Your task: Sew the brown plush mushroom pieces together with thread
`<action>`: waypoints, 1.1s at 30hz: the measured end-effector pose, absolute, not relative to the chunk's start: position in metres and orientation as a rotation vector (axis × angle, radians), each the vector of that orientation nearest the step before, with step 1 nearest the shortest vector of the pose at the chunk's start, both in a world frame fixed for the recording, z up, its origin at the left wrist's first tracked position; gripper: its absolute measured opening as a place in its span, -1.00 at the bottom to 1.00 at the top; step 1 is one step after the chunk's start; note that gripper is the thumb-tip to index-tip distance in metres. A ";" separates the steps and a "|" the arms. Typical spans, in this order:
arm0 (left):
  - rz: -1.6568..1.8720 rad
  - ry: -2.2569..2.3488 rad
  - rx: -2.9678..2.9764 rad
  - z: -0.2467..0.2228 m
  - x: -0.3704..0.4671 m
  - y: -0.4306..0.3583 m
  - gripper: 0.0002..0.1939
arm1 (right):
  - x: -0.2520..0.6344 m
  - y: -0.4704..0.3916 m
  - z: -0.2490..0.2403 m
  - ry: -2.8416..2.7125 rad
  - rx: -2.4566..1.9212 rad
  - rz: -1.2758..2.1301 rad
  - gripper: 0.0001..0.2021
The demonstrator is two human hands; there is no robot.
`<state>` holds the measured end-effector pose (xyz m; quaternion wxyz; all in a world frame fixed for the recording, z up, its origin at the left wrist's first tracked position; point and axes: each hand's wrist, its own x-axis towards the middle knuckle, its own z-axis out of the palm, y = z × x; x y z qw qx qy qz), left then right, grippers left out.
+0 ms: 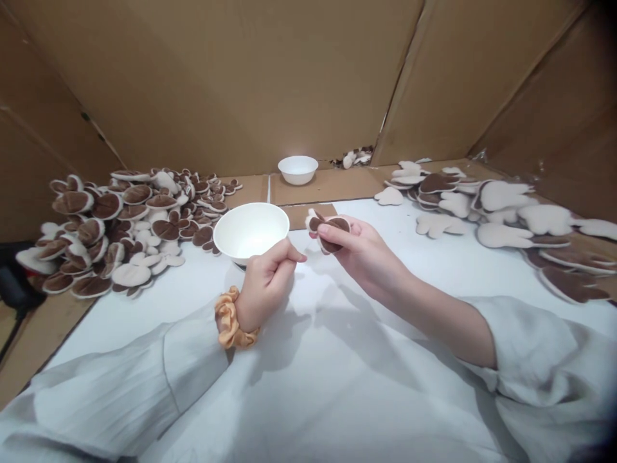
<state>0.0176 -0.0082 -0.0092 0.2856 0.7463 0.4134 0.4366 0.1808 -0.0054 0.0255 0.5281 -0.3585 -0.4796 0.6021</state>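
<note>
My right hand [359,247] pinches a small brown and white plush piece [332,233] between thumb and fingers, above the white table. The piece has rounded lobes like ears, with its brown face turned toward me. My left hand [270,276] is closed in a pinch just left of it, apart from the piece. Whether those fingers hold something small, I cannot make out. An orange scrunchie [230,318] circles the left wrist. Right behind the left hand stands a white bowl [251,228], its front rim partly hidden by that hand.
A heap of stuffed brown and white pieces [130,225] lies at left. Flat fabric pieces [501,212] are piled at right. A second white bowl [297,169] stands at the back against cardboard walls [250,77], near a small pile of scraps [357,157]. A black object [19,276] sits far left.
</note>
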 end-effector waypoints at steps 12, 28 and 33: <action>1.158 1.183 1.929 -0.013 0.018 -0.005 -0.82 | 0.182 -0.009 0.036 -1.138 -0.799 1.639 -0.89; 1.114 1.195 1.931 -0.015 0.018 -0.003 -0.79 | 0.183 -0.006 0.028 -1.311 -0.744 1.636 -0.94; 1.130 1.167 1.982 -0.014 0.015 -0.005 -0.79 | 0.186 0.001 0.024 -1.211 -0.845 1.581 -0.91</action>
